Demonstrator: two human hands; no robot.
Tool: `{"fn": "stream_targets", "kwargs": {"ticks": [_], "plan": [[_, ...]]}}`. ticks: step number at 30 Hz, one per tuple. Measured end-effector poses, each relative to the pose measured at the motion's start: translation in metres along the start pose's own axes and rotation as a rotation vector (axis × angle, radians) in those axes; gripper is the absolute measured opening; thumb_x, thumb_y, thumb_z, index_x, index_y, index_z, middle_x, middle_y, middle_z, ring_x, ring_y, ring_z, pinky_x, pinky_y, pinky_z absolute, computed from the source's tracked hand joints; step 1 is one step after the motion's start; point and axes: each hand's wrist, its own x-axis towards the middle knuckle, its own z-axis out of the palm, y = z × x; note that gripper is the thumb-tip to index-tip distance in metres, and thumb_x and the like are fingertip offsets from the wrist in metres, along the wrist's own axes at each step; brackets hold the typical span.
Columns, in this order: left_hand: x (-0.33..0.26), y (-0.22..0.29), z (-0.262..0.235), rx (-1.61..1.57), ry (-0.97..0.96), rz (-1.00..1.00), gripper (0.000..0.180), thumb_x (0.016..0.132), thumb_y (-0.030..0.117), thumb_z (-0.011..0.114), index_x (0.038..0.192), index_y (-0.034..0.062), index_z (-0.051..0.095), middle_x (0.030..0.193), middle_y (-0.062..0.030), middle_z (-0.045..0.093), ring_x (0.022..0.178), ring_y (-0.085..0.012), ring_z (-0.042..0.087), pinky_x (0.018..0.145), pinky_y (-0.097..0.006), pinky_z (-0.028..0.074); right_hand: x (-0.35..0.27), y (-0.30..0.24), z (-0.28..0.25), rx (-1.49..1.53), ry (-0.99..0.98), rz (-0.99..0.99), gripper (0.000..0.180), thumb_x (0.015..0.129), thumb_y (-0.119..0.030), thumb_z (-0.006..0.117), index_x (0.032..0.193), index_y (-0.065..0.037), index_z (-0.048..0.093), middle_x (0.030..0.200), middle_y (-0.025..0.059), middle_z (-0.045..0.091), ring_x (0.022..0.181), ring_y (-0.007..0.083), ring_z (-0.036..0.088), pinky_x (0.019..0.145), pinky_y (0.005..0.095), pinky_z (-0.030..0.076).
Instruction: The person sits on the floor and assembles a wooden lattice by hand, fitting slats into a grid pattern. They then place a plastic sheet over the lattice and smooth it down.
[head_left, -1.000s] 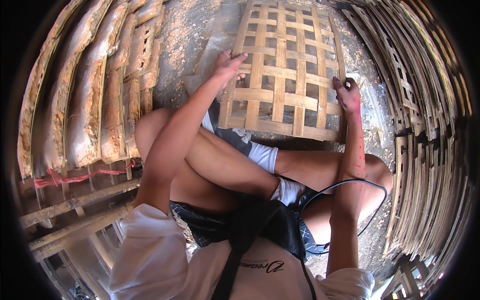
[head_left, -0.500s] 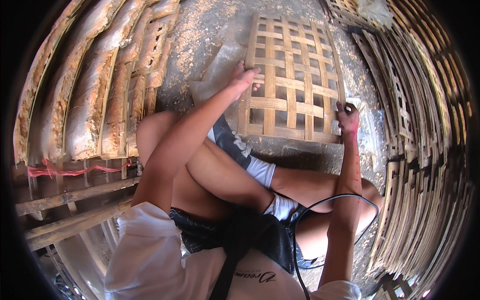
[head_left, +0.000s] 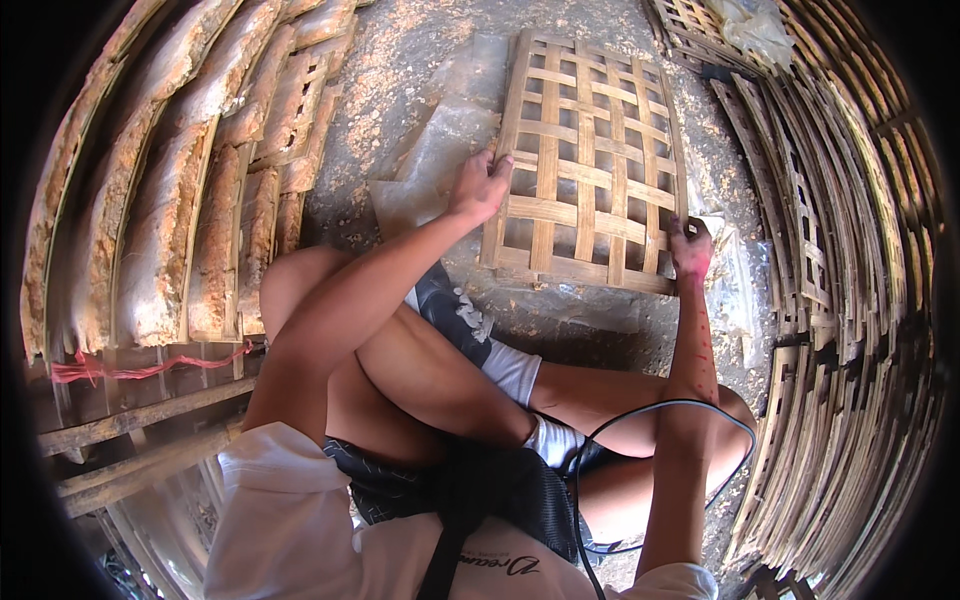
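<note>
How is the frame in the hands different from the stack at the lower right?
The left hand and right hand hold the frame; neither touches the stack. The frame shows its open weave, while the stack shows mostly thin edges. The frame is one piece; the stack has many. Both look tan.

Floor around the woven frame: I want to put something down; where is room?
Crumb-strewn floor shows between the left trays and plastic sheet. Right is crowded: a narrow strip separates the woven frame from stacked frames.
</note>
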Motion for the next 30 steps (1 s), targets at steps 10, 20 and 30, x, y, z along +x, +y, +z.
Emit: {"fn": "stream_targets", "kwargs": {"ticks": [10,20,30], "plan": [[-0.005,0.015,-0.014,-0.103,-0.204,-0.239,0.065,0.1,0.053,0.054,0.118,-0.0073,0.068,0.108,-0.0245,0.073,0.101,-0.0346,0.07,0.09,-0.044,0.051,-0.005,-0.01,-0.01,-0.025,-0.009,0.031,0.066,0.089,-0.061,0.069,0.125,-0.004,0.069,0.12,0.0269,0.07,0.12,0.0477,0.06,0.107,0.0506,0.045],[0.003,0.004,-0.021,-0.047,-0.384,-0.371,0.067,0.098,0.063,0.053,0.09,-0.0009,0.071,0.085,-0.0176,0.072,0.083,-0.0275,0.074,0.068,-0.042,0.057,-0.002,-0.01,-0.005,-0.044,0.012,-0.014,0.068,0.088,-0.061,0.07,0.124,-0.003,0.069,0.112,0.028,0.073,0.111,0.0451,0.069,0.098,0.0499,0.053],[0.008,-0.006,-0.017,0.355,-0.383,-0.083,0.084,0.099,0.069,0.041,0.076,-0.0051,0.073,0.075,-0.0261,0.071,0.089,-0.0418,0.072,0.089,-0.05,0.054,-0.011,-0.012,-0.006,-0.071,0.017,-0.067,0.064,0.092,-0.058,0.066,0.123,-0.002,0.068,0.118,0.027,0.071,0.115,0.0473,0.066,0.101,0.05,0.051]]}}
